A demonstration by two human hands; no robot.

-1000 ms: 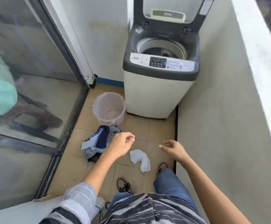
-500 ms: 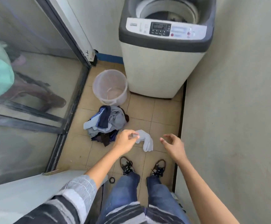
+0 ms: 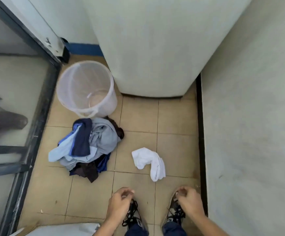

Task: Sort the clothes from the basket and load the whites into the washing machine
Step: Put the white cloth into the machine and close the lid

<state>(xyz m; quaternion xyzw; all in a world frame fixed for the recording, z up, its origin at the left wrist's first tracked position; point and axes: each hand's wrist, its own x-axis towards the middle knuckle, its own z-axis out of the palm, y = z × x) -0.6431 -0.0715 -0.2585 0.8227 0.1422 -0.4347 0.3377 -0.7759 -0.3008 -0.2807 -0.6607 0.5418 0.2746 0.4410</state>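
Underfoot, tan floor tiles (image 3: 138, 116), both hands' grips loosely curled, grasping nothing, beside washing machine (image 3: 155, 48).

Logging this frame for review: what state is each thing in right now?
Basket: upright on the floor, empty.
Coloured pile: heaped in front of the basket.
White cloth: crumpled on the tiles, apart from the pile, untouched.
Washing machine: only its front shows; lid out of view.
Left hand: empty, fingers loosely curled.
Right hand: empty, fingers loosely curled.

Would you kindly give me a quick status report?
Both hands empty, left, right. White garment on floor, apart from coloured pile. Basket empty. Nothing in the way.
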